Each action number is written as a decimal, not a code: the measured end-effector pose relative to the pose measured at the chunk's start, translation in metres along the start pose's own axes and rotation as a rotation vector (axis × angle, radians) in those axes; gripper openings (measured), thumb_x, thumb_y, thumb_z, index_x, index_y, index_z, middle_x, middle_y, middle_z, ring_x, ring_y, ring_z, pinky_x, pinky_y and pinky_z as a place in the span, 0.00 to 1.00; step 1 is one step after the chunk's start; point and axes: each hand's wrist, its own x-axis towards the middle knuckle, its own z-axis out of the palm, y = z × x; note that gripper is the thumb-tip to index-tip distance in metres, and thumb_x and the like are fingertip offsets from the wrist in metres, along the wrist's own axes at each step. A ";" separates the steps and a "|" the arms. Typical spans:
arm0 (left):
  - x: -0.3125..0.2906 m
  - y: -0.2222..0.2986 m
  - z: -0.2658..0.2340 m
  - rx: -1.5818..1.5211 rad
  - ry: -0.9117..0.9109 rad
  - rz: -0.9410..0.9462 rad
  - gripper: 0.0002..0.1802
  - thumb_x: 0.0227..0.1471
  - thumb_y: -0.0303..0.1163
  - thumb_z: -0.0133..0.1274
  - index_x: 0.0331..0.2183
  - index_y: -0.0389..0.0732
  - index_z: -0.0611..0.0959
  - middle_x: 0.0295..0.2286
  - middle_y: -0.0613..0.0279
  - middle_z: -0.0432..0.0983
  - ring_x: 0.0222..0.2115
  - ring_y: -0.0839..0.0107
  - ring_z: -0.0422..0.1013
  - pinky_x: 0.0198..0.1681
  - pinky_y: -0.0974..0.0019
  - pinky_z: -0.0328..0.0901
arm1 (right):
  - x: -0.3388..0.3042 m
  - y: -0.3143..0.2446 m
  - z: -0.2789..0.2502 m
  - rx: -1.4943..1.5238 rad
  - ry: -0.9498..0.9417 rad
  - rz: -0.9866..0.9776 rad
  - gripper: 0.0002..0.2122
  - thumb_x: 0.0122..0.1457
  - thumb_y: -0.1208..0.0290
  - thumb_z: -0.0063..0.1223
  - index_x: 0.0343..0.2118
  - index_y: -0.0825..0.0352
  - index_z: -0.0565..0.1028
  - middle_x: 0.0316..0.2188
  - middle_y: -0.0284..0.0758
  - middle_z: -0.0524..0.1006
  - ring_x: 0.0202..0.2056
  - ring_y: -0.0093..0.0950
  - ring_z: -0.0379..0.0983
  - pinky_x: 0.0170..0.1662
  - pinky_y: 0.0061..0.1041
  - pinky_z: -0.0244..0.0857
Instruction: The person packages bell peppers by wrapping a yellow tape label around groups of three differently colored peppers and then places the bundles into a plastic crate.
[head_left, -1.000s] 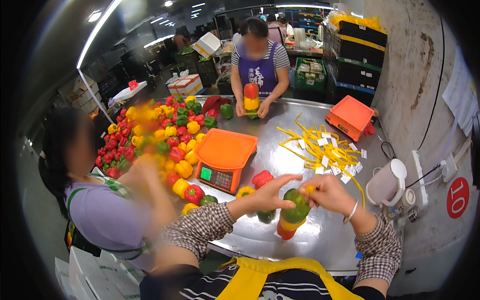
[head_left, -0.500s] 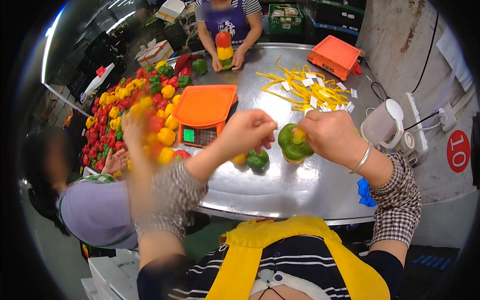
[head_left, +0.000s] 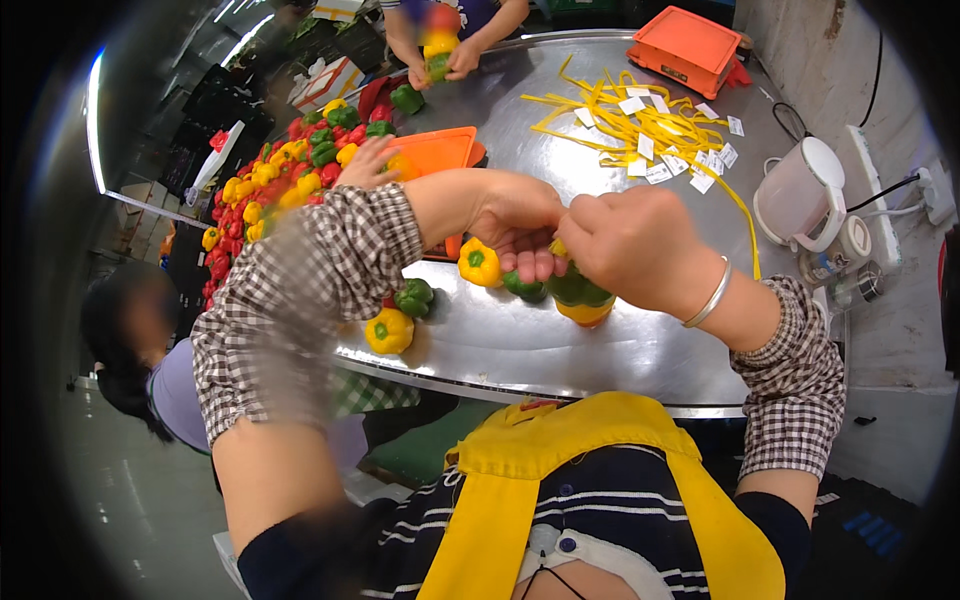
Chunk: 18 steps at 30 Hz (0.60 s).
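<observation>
In front of me a green bell pepper (head_left: 580, 288) stands on top of a yellow pepper (head_left: 585, 313), with an orange-red edge below. My right hand (head_left: 640, 235) pinches a yellow strip (head_left: 558, 246) at the top of this stack. Right against it, my left hand (head_left: 515, 222) has curled fingers and its thumb side meets the right fingertips; what it pinches is hidden. Left of the stack, close to my left fingers, are another green pepper (head_left: 525, 287) and a yellow pepper (head_left: 479, 262). Nearer my left sleeve lie a yellow pepper (head_left: 389, 330) and a green pepper (head_left: 413, 297).
Tagged yellow strips (head_left: 650, 125) lie across the metal table (head_left: 500, 340). An orange scale (head_left: 685, 50) stands far right, a second orange scale (head_left: 448, 148) behind my left arm. Mixed peppers (head_left: 265, 185) are piled left. A white jug (head_left: 800, 195) is at right. Two co-workers stand nearby.
My left hand has moved right and come together with my right hand over the stack. The view has shifted. The co-worker opposite has lifted and tilted a pepper stack.
</observation>
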 end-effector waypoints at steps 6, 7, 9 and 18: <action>0.000 -0.032 0.015 -0.149 0.026 0.198 0.13 0.55 0.33 0.47 0.31 0.32 0.78 0.21 0.55 0.77 0.20 0.66 0.77 0.17 0.69 0.71 | -0.012 -0.018 0.019 0.090 0.230 -0.081 0.06 0.36 0.71 0.55 0.13 0.59 0.68 0.15 0.27 0.63 0.16 0.21 0.64 0.15 0.21 0.54; 0.000 -0.039 0.018 -0.216 0.088 0.231 0.13 0.54 0.33 0.48 0.31 0.32 0.78 0.21 0.55 0.77 0.21 0.66 0.77 0.18 0.68 0.71 | -0.015 -0.021 0.020 0.105 0.247 -0.071 0.06 0.36 0.71 0.54 0.13 0.60 0.67 0.15 0.27 0.63 0.16 0.21 0.64 0.16 0.20 0.54; -0.008 -0.053 0.031 -0.390 0.209 0.269 0.11 0.52 0.32 0.52 0.30 0.32 0.78 0.22 0.55 0.77 0.22 0.66 0.77 0.20 0.67 0.72 | -0.020 -0.027 0.022 0.150 0.277 -0.007 0.05 0.37 0.72 0.54 0.16 0.60 0.68 0.15 0.27 0.62 0.15 0.20 0.63 0.16 0.21 0.54; 0.004 -0.089 0.081 -0.732 0.606 0.554 0.08 0.53 0.28 0.54 0.26 0.32 0.78 0.23 0.53 0.78 0.22 0.65 0.77 0.21 0.67 0.74 | -0.056 -0.053 0.045 0.444 0.246 0.316 0.04 0.42 0.74 0.56 0.23 0.61 0.73 0.17 0.29 0.69 0.16 0.26 0.67 0.17 0.24 0.59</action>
